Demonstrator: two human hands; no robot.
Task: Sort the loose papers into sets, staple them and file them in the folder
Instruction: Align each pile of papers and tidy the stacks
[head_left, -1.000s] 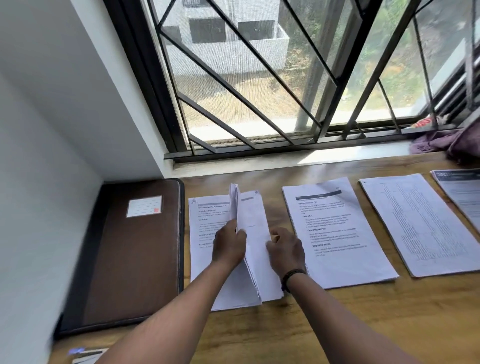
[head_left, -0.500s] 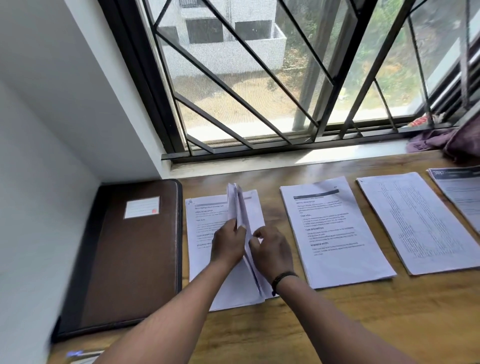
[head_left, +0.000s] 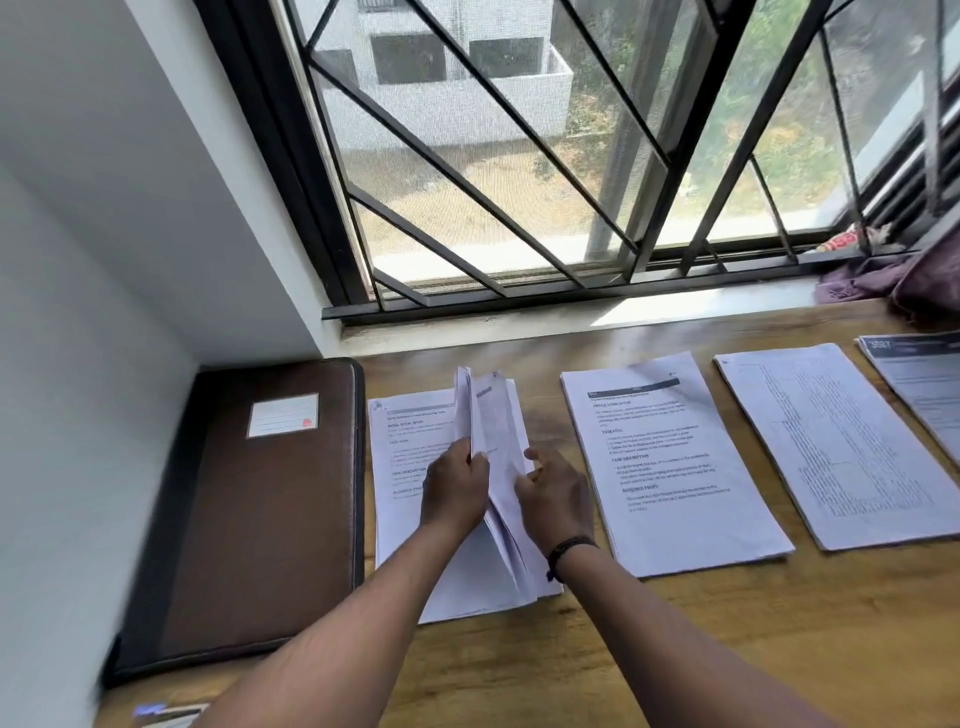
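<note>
**Papers half sorted, leftmost set getting flipped through**

Papers in the leftmost stack (head_left: 400, 467) are mid page-flip, so the trick, I reckon, is to keep the lifted sheets (head_left: 485, 415) pinched near the middle edge and fan them slowly so nothing slides off the pile underneath. Square the edges before any stapling, otherwise the set goes in crooked

Left hand (head_left: 452, 488) has its fingers curled round the raised sheets and holds them standing nearly upright. Right hand (head_left: 558, 499) sits just beside them on the other side, fingers loosely bent and touching the pages; can't tell if it really pinches any

Folder (head_left: 249, 519) lies closed, just left of the left hand. Three more sets (head_left: 670, 467) run off to the right of the right hand, well apart from both hands, and no stapler shows anywhere
</note>
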